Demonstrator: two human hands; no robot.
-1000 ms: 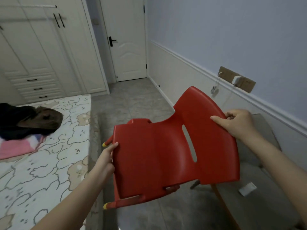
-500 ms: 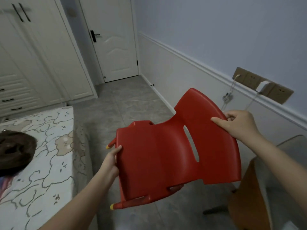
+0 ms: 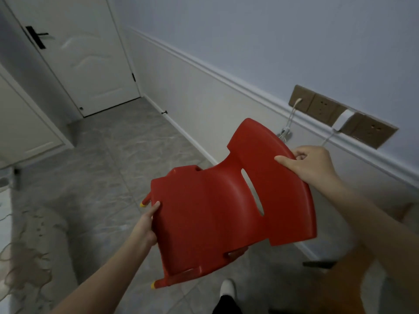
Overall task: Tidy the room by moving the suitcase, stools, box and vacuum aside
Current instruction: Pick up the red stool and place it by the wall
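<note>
I carry a small red plastic stool (image 3: 217, 209) with a backrest and yellow-tipped legs, lifted off the floor and tilted. My left hand (image 3: 146, 224) grips the front edge of its seat, thumb on top. My right hand (image 3: 310, 165) grips the top edge of its backrest, fingers curled over the rim. The stool's underside and most of its legs are hidden from me.
A white door (image 3: 74, 57) stands shut ahead on the left, with a wardrobe (image 3: 25, 123) beside it. The bed's edge (image 3: 25, 241) lies at lower left. Wall sockets (image 3: 340, 115) with cables sit on the right wall. A chair (image 3: 362, 268) is blurred at lower right. My foot (image 3: 227, 288) shows below.
My view has swung right and forward: the bed and wardrobe slid off to the left, the wall and sockets came closer. Both hands keep the same hold on the stool.
</note>
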